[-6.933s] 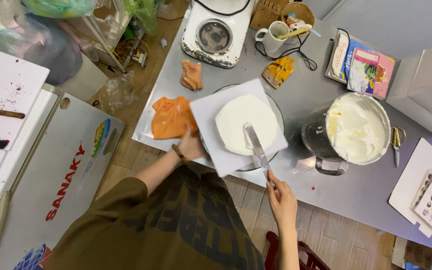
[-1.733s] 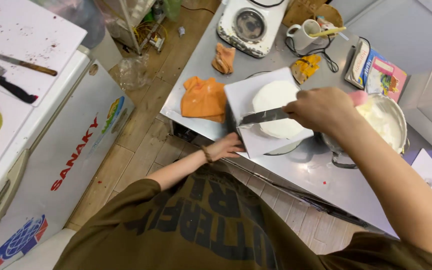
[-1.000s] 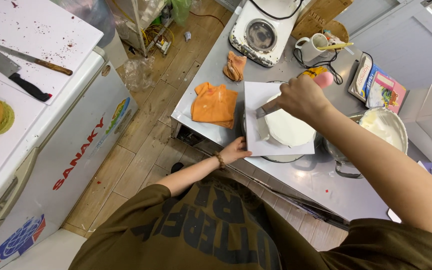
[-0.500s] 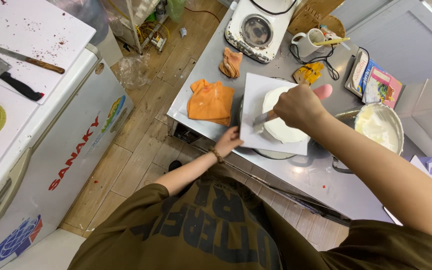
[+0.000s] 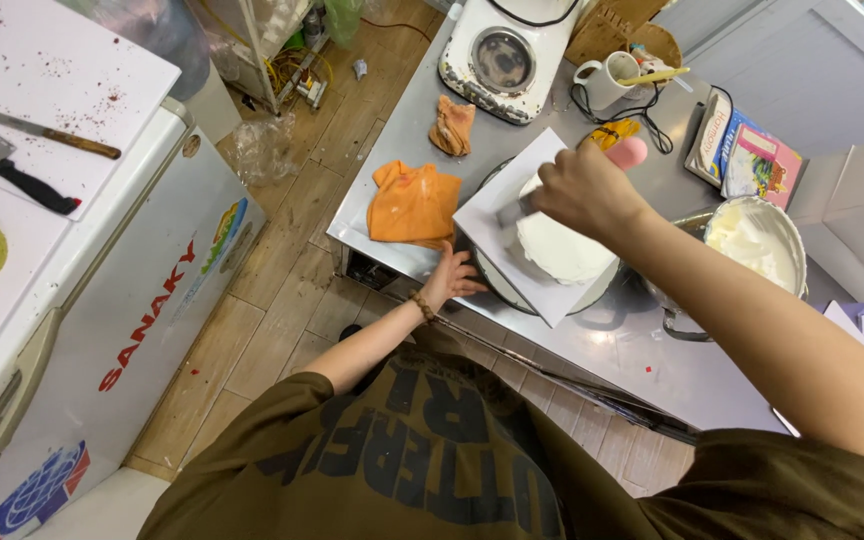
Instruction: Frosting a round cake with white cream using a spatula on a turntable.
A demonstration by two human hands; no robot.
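White cake: round, cream-coated cake (image 5: pixel 562 245) under and just right of the right hand, on a white square board (image 5: pixel 497 215) over a turntable (image 5: pixel 512 295); board probably there so the cake can be lifted off.
Right hand: right hand (image 5: pixel 584 188) fisted around a spatula handle, thumb sticking up; metal blade (image 5: pixel 512 210) pokes out leftward against the cake's left side, looks laid flat to smooth the cream.
Left hand: left hand (image 5: pixel 450 280) open, fingers spread, resting at the turntable's near-left edge, gripping nothing; likely placed to steady or spin it.
Tabletop: steel tabletop (image 5: pixel 652 350) carries everything.
Left of left hand: orange cloth (image 5: pixel 412 203) lying flat, handy for wiping; a smaller crumpled orange cloth (image 5: pixel 452 125) beyond it.
Right of right hand: metal bowl (image 5: pixel 757 240) of white cream, close enough to reload the blade.
Beyond right hand: white scale-like appliance (image 5: pixel 502 60), white mug (image 5: pixel 607 85) with a stick in it, colourful booklet (image 5: pixel 747 155).
Far left, well apart from both hands: white chest freezer (image 5: pixel 122 320); white cutting board (image 5: pixel 42 90) on top with two knives (image 5: pixel 37 128).
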